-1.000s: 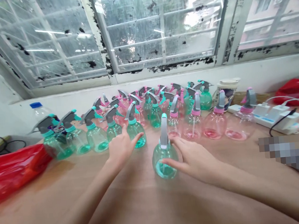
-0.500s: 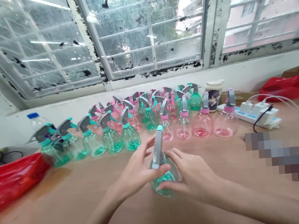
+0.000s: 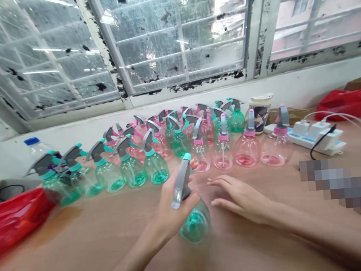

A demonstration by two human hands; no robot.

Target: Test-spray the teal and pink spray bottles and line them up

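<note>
My left hand (image 3: pixel 173 199) is wrapped round the neck of a green spray bottle (image 3: pixel 195 227) at the front middle of the table. The bottle leans a little, its grey trigger head with a turquoise nozzle rising above my thumb. To its right, my right hand (image 3: pixel 241 197) is apart from the bottle, fingers spread and nothing in them. Beyond my left hand stands a row of green spray bottles (image 3: pixel 136 171) with turquoise collars. Farther right, a row of clear and pink spray bottles (image 3: pixel 247 153) has pink collars.
More spray bottles crowd behind, below the window. A lidded cup (image 3: pixel 260 113) and a white power strip (image 3: pixel 318 138) with cables are at the right. Red plastic bags lie at the left (image 3: pixel 14 221) and far right (image 3: pixel 348 102). A blue-capped bottle (image 3: pixel 38 150) stands back left.
My left hand has moved from the green row to the nearest bottle and closed round its neck. My right hand has let go of that bottle and drawn away rightward. The bottle now leans.
</note>
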